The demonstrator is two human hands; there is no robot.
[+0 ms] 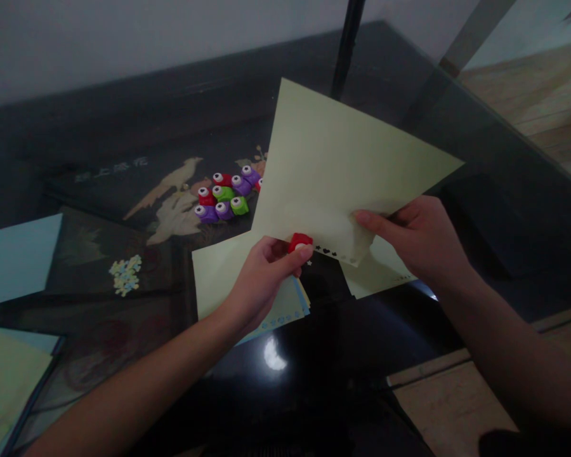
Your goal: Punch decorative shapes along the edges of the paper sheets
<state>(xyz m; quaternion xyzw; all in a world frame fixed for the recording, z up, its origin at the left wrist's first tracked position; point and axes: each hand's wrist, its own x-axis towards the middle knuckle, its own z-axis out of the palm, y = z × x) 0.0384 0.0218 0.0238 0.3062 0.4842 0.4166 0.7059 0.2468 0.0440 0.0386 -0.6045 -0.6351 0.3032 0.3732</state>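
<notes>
Left hand (261,273) grips a small red punch (299,242), fingers curled round it, thumb on top. The punch sits on the lower edge of a pale yellow sheet (333,165). Right hand (421,238) pinches that same sheet at its lower right edge, thumb on the near face, fingers behind. The sheet is held up off the bench (342,336), tilted, far corner pointing up and away.

A row of small cut-out shapes (327,252) runs along the sheet's lower edge, just right of the punch; hearts and a star are readable, the rest are too small to tell.

Under the hands:
- a stack of paper (219,273) flat on the bench, yellow on top, blue and yellow edges showing at its lower right, punched holes along the border
- another yellow sheet (375,273) below the right hand, partly hidden

Behind the left hand, well apart: a cluster of spare punches (226,193), red, green and purple, packed touching each other.

Left edge: a light blue sheet (19,257) flat on the bench, and a yellow-green sheet (4,381) on a blue one in the near left corner.

The bench is dark and glossy, with a bird inlay under the punches and a lamp reflection near the front. A black pole (346,44) stands at the far edge.
</notes>
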